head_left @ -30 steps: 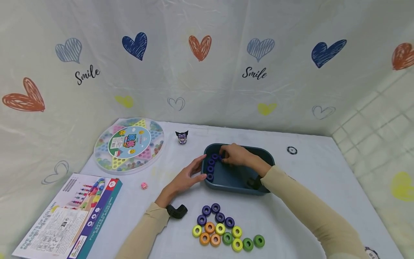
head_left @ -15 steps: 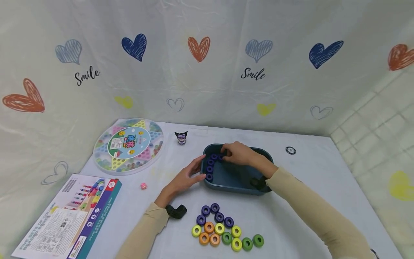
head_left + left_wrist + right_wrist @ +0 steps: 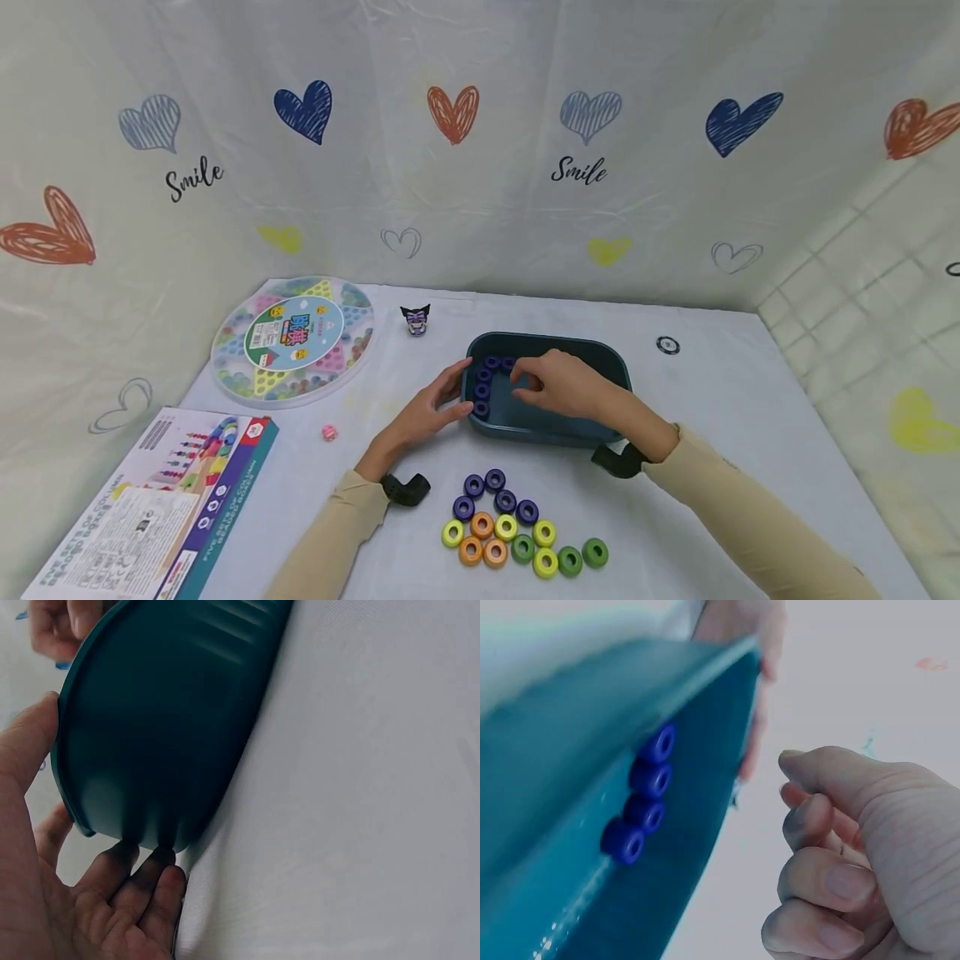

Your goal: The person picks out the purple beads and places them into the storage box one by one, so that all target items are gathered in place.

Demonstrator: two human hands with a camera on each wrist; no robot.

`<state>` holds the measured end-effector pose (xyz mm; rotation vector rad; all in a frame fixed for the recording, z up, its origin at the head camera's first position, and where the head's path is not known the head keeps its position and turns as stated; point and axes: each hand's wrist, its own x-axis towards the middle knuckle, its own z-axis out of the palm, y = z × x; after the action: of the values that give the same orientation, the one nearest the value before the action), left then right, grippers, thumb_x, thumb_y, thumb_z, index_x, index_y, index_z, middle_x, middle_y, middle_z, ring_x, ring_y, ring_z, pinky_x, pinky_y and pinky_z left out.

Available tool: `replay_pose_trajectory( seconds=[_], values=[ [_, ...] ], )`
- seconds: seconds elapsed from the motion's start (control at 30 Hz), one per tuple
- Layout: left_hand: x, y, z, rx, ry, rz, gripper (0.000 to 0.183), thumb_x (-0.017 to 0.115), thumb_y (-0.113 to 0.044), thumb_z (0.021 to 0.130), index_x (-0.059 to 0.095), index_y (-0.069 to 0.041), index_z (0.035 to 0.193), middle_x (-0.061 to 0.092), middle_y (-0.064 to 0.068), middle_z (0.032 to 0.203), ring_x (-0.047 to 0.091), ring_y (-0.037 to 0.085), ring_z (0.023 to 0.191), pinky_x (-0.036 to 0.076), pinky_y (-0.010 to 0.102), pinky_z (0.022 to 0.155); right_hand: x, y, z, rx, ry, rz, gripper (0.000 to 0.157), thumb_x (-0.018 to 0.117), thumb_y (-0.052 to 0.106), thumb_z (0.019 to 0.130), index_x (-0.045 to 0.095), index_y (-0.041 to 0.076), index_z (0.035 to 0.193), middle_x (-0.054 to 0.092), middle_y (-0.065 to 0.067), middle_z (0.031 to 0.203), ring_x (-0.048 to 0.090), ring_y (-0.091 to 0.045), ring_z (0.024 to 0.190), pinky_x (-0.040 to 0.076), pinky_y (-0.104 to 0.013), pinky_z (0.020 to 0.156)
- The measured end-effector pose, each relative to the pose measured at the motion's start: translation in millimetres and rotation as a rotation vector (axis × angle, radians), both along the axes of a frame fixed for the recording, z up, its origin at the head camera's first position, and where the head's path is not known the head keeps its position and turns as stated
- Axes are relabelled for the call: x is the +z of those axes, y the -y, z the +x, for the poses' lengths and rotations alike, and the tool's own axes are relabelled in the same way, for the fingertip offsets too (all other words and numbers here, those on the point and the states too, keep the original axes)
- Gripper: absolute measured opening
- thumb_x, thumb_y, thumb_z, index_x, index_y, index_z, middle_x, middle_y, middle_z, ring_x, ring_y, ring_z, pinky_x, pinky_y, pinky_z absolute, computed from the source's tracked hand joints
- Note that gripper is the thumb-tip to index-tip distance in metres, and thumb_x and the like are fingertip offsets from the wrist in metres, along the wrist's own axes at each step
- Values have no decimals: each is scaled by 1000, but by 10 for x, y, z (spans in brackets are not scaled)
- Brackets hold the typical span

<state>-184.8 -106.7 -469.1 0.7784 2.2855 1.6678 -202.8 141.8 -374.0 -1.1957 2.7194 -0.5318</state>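
Observation:
A dark teal bin (image 3: 551,433) stands on the table. Inside, purple ring beads (image 3: 482,391) line its left end, and one more purple bead (image 3: 507,364) sits along the far wall. My left hand (image 3: 429,412) rests against the bin's left end; in the left wrist view its thumb touches the rim and other fingers touch the outer wall. Over the bin hovers my right hand (image 3: 566,383), just right of that bead, its fingers loosely bent. In the right wrist view nothing is between thumb and fingers of the right hand (image 3: 855,847).
In front of the bin lie several loose beads: purple (image 3: 506,501), yellow (image 3: 544,533), orange (image 3: 495,553) and green (image 3: 570,561). At left are a round game board (image 3: 296,337) and a flat printed box (image 3: 150,500). Small trinkets include a cat-eared figure (image 3: 416,320).
My right hand has let go of the purple bead by the far wall and drawn back toward the near right. The left hand stays against the bin.

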Motion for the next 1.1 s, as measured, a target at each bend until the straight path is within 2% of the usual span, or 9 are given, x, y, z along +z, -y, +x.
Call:
replay_pose_trajectory(
  seconds=[0.2,0.47,0.7,0.8,0.93,1.1],
  values=[
    [6,-10,2,11,-16,8,67,56,-19,90,18,-11,144,23,12,146,29,21,130,27,41,105,-17,-50,333,54,13,1,16,65,28,83,64,16,93,47,17,58,42,1,48,39,-17,45],
    [-18,-25,-10,10,-25,10,68,57,-20,89,17,-12,144,21,12,147,27,21,131,27,41,105,-179,-123,704,20,155,39,10,65,31,82,62,22,87,44,16,56,40,1,48,36,-17,44],
    [-292,-12,-120,61,-28,1,68,59,-31,88,20,-30,143,24,-7,146,29,9,129,28,31,104,-436,-134,875,44,286,90,15,66,35,80,62,21,84,45,17,55,39,1,48,35,-17,45],
    [-237,-9,-90,58,-23,0,67,58,-29,88,20,-29,143,24,-5,146,29,9,129,28,31,104,-525,-143,896,47,298,93,18,67,37,79,62,21,85,45,17,55,39,1,48,35,-17,46],
    [-66,-9,-15,41,-4,-1,68,58,-24,89,19,-19,144,23,2,147,28,14,130,27,34,105,-580,-156,898,40,299,84,20,67,38,79,61,21,86,46,17,55,40,1,48,35,-17,46],
    [0,-17,19,33,1,-11,68,57,-21,89,18,-15,145,22,4,147,28,15,131,27,34,105,-609,-189,887,16,298,86,22,67,38,78,61,21,90,47,17,56,40,1,49,36,-17,46]
  ],
)
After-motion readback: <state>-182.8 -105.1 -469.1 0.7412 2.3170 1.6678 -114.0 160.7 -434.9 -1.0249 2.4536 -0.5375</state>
